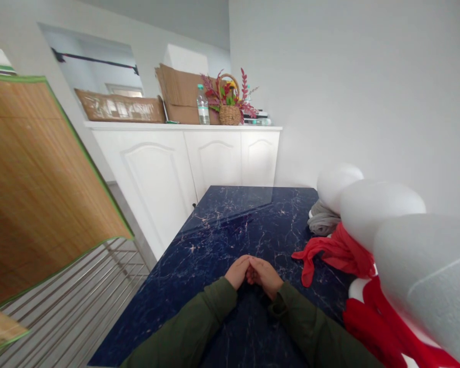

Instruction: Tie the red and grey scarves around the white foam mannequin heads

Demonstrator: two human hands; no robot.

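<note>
My left hand (237, 272) and my right hand (266, 276) rest together on the dark blue marble table (222, 225), fingers curled and touching each other, holding nothing. Both arms wear dark green sleeves. To the right of my hands a red scarf (331, 254) is wrapped around the neck of a white mannequin head (379, 207). Behind it another white head (337, 181) wears a grey scarf (322, 221). A third, closest head (429, 276) fills the right edge with red cloth (371, 317) below it.
A bamboo mat with green trim (38, 189) lies over a metal wire rack (80, 301) on the left. A white cabinet (184, 163) at the back carries cardboard boxes (180, 94), a water bottle (203, 105) and a flower basket (230, 102).
</note>
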